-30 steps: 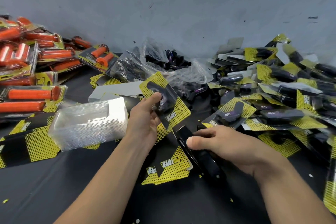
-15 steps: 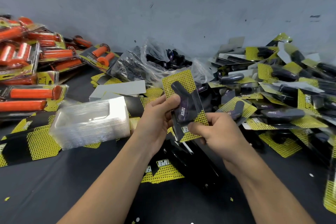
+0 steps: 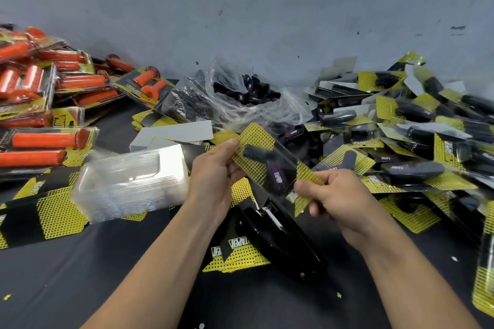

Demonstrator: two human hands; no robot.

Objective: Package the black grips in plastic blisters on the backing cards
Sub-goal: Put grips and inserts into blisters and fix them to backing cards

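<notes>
Both hands hold one packaged grip (image 3: 270, 165) above the table: a black grip with a purple label under a clear blister on a yellow-dotted backing card. My left hand (image 3: 216, 176) pinches the card's upper left end. My right hand (image 3: 328, 195) pinches its lower right end. The card lies tilted, running from upper left to lower right. A black stapler (image 3: 278, 238) lies on loose backing cards (image 3: 235, 254) just below the hands. A stack of empty clear blisters (image 3: 128, 181) stands to the left.
A clear bag of loose black grips (image 3: 246, 93) sits at the back centre. Finished black-grip packs (image 3: 417, 147) pile up on the right. Orange-grip packs (image 3: 40, 104) are heaped at the left. Flat yellow and black cards (image 3: 40, 211) lie at the front left.
My right hand left the stapler on the table and rose to take the card's lower end. The pack moved right and turned flatter between both hands.
</notes>
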